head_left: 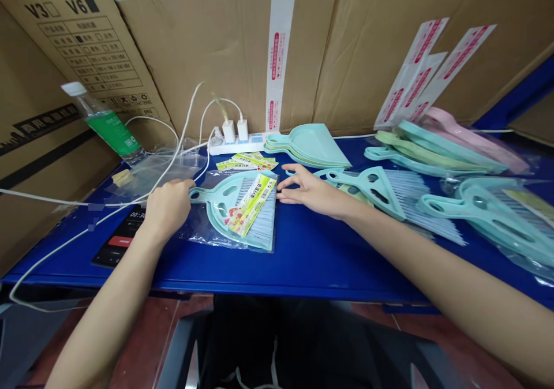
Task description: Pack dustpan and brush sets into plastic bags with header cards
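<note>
A mint-green dustpan and brush set [223,195] lies flat on the blue table in a clear plastic bag [203,230]. A yellow-green printed card [255,204] rests slantwise over its bristles. My left hand [168,207] is closed at the handle end of the set, its fingertips partly hidden. At the bag's right edge is my right hand [309,190], fingers apart and nothing held; whether the fingertips touch the bag I cannot tell.
More dustpans [320,143] and loose brushes [407,195] lie behind and right, beside bagged sets [511,210]. Printed cards [249,161] sit by a power strip [238,145]. White cables [177,158] cross the left side, near a phone [121,236] and a bottle [108,126]. Cardboard [216,48] walls the back.
</note>
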Motion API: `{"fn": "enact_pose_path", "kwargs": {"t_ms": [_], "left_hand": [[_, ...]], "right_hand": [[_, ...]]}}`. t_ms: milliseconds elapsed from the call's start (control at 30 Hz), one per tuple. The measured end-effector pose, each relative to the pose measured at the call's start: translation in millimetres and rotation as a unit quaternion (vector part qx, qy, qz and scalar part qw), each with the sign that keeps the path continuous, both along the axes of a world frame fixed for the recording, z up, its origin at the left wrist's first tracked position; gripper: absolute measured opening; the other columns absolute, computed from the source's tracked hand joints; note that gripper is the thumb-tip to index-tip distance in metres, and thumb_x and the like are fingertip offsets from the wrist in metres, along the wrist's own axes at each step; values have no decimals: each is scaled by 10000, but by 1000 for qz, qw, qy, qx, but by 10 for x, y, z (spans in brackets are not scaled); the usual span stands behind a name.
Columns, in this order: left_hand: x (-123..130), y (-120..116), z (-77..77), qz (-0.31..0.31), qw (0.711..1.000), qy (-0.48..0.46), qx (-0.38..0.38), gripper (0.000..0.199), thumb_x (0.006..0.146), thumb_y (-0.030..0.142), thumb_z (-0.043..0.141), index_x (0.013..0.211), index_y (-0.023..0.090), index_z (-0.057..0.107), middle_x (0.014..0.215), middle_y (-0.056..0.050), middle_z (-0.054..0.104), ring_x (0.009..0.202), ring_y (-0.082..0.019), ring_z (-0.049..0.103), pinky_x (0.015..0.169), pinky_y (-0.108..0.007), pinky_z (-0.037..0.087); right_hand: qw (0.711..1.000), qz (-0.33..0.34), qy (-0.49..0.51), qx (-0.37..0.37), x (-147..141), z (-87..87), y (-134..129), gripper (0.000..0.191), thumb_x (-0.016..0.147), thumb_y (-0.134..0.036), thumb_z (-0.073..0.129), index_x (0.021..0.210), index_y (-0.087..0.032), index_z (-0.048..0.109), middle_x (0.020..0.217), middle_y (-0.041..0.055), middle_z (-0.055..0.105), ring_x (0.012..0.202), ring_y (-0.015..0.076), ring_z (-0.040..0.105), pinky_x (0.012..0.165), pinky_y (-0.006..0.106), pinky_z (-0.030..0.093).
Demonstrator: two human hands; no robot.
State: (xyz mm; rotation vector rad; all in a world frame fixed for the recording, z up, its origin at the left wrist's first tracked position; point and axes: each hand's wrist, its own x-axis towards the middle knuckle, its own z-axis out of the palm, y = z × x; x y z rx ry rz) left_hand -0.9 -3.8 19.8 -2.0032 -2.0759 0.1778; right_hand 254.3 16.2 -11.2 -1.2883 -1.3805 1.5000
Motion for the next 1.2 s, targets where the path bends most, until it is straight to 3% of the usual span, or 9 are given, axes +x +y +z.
{"fn": "enact_pose_path", "kwargs": {"t_ms": [133, 300, 467, 667, 967, 1200], "left_hand": [[11, -15, 22, 21, 1000, -10, -8, 483, 859, 73, 357, 1178, 217, 690, 1114, -176, 715, 974, -370, 699, 739, -408, 540], [41, -33, 68, 70, 997, -3, -19, 488, 889, 79, 334, 1227, 203, 663, 1207, -189, 666, 1049, -388, 671, 824, -457, 544], [46, -36, 65, 64, 998, -4, -14, 502, 896, 90, 338, 1254, 245, 654, 1240, -168, 646, 1038, -375, 676, 834, -450, 546], [49, -20, 12, 44, 999, -15, 4, 478, 928, 137, 312, 1269, 199, 642, 1223, -173, 651, 1013, -387, 681, 816, -454, 544], [38, 28, -53, -48, 998, -41, 4, 486, 902, 113, 316, 1203, 204, 686, 1088, -129, 686, 982, -313, 690, 839, -400, 533], [1, 44, -62, -45, 998, -34, 9, 497, 893, 100, 316, 1178, 229, 702, 1110, -107, 700, 992, -301, 692, 834, -385, 537]], "right_hand": [[993, 40, -102, 50, 7, 17, -16, 634, 858, -50, 567, 1435, -160, 328, 1044, 75, 635, 988, 203, 693, 1009, 432, 521], [952, 100, -233, 170, 20, 22, -80, 590, 908, -158, 552, 1451, -160, 322, 1193, 152, 635, 1067, 265, 681, 979, 477, 525], [925, 127, -283, 218, 13, 15, -170, 514, 897, -126, 518, 1396, -151, 398, 1291, 181, 595, 1137, 252, 661, 967, 409, 539], [894, 159, -333, 254, 18, 38, -244, 504, 860, -186, 610, 1337, -168, 448, 1456, 182, 479, 1218, 268, 610, 1031, 445, 493], [832, 169, -465, 253, 50, 178, -326, 545, 749, -245, 783, 1216, -131, 527, 1229, 175, 599, 1149, 341, 619, 903, 436, 520], [799, 184, -516, 248, 44, 206, -375, 542, 776, -279, 781, 1218, -116, 513, 1193, 170, 591, 1075, 338, 628, 850, 416, 515]]}}
